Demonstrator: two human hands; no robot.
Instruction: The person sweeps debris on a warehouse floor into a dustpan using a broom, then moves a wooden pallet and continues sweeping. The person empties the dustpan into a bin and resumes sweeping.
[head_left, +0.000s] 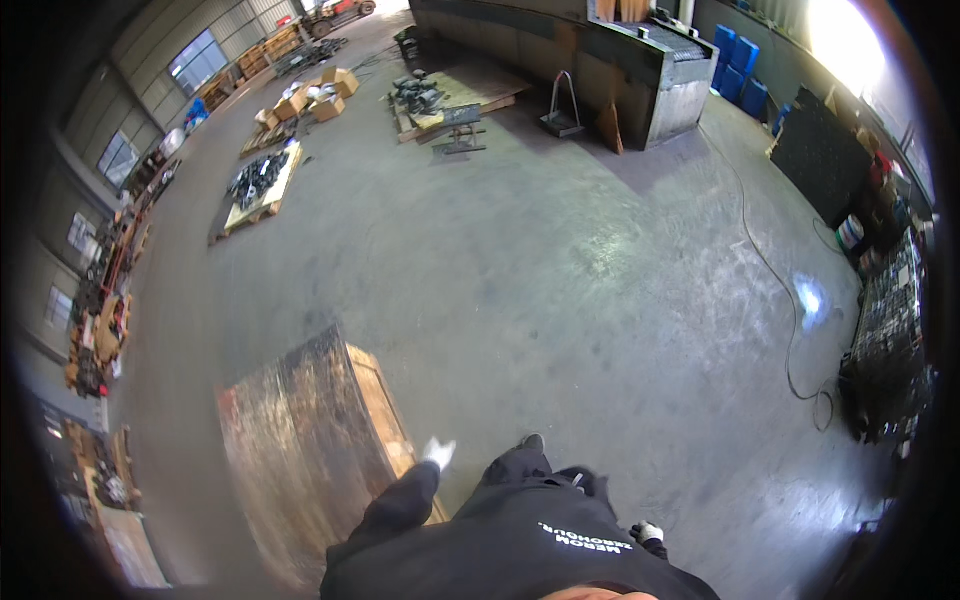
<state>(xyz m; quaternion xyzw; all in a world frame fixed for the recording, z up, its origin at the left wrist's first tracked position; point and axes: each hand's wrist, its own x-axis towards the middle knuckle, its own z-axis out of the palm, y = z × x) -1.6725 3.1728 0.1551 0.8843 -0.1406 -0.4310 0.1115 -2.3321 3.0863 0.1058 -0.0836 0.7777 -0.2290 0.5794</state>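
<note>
Worn brown wood covers the crate point(300, 440), which in the head view stands at the person's left, its longer side seeming to run fore and aft. Nearer is the left hand point(438, 453), just beside its edge, the right hand point(648, 533) well apart; whether either grips anything, I cannot tell.

A black, long-sleeved fabric top point(450, 550) bears white block lettering point(590, 541). Dark trousers point(512, 468) meet a dark, round-toed shoe point(535, 441). Whitish gloves cover the left hand point(438, 453) and right hand point(647, 531).
</note>
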